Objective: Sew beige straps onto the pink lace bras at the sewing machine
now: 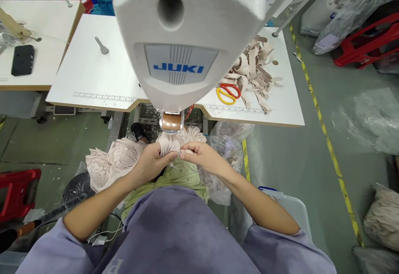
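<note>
A pale pink lace bra (116, 161) hangs below the sewing machine (190, 24), one lace cup at the left and more lace behind my hands. My left hand (149, 162) is closed on the bra's edge, its thumb pressing the fabric just under the machine's rounded end (171, 122). My right hand (202, 156) pinches a narrow pale strip (188, 152) close to the left thumb. The fingertips of both hands nearly meet. Whether the strip is joined to the bra is too small to tell.
On the white table (93, 70), a pile of beige strips (257, 68) and red-and-yellow scissors (229, 93) lie at the right. A small grey tool (102, 45) lies at the left. Plastic bags (224, 157) hang below the table's edge. A clear bin (291, 207) stands at my right.
</note>
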`<state>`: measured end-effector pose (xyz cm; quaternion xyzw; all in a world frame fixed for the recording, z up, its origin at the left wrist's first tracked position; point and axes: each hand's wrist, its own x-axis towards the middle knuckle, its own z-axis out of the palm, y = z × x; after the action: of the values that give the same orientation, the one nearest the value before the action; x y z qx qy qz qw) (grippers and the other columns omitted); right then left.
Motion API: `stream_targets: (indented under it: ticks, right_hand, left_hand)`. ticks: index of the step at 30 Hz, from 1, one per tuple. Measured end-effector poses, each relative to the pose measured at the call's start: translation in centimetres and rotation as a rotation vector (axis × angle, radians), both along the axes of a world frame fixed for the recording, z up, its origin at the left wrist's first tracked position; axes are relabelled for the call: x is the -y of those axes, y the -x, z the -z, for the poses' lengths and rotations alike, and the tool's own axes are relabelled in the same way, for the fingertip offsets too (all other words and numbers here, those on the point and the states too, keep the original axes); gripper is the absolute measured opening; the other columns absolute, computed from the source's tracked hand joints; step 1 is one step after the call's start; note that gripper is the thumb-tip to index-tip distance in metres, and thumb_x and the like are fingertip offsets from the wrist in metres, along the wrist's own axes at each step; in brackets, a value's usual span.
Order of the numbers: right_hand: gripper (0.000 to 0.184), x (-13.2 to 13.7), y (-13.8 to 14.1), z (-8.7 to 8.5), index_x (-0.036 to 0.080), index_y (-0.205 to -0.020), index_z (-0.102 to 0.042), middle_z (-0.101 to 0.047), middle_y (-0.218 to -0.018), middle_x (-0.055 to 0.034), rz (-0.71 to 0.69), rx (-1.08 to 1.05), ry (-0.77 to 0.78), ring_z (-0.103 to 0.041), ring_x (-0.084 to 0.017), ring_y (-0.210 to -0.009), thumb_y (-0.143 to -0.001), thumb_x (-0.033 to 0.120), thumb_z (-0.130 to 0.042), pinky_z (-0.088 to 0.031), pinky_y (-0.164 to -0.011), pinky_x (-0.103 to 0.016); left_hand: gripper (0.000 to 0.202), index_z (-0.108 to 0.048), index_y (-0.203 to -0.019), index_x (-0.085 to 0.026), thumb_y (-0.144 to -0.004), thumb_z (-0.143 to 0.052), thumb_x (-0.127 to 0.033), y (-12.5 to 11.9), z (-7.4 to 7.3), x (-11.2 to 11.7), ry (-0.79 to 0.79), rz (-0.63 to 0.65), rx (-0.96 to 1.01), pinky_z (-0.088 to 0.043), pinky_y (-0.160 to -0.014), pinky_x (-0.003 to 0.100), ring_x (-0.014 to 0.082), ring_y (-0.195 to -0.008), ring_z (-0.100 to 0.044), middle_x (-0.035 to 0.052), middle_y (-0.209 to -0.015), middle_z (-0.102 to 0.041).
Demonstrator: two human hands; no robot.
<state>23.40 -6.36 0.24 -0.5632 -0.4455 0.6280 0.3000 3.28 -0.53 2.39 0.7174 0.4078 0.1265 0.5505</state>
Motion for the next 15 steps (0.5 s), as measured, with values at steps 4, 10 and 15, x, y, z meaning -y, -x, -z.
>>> stream_targets:
  ticks: [4,10,15]
  right_hand:
    - [0.037,0.0,0.2,-0.1,0.018,-0.079,-0.063,-0.031,-0.053,0.0112,0.06,-0.275,0.204,-0.02,-0.006,-0.048,-0.071,0.052,-0.075,-0.016,-0.047,-0.023]
    - [0.039,0.3,0.3,-0.8,0.018,-0.084,-0.065,-0.038,-0.056,0.0091,0.124,-0.261,0.151,-0.027,-0.006,-0.048,-0.073,0.054,-0.075,-0.022,-0.047,-0.022]
    - [0.023,0.1,0.2,-1.6,0.019,-0.086,-0.069,-0.053,-0.067,0.0037,0.083,0.074,-0.122,-0.042,-0.009,-0.058,-0.083,0.041,-0.066,-0.03,-0.052,-0.022]
  left_hand:
    - [0.033,-0.054,-0.068,-0.017,-0.091,-0.061,-0.039,-0.2,0.1,0.1,0.067,-0.05,0.074,-0.034,-0.056,0.022,0.01,-0.057,-0.043,-0.004,-0.059,-0.052]
    - [0.031,-0.058,-0.074,-0.016,-0.088,-0.067,-0.041,-0.7,-0.1,0.5,0.138,-0.154,0.144,-0.04,-0.059,0.023,0.0115,-0.061,-0.051,-0.0021,-0.065,-0.059]
    - [0.031,-0.061,-0.075,-0.015,-0.087,-0.07,-0.043,-1.1,-0.9,0.4,0.154,-0.234,0.182,-0.045,-0.062,0.024,0.0136,-0.064,-0.056,-0.0002,-0.066,-0.062]
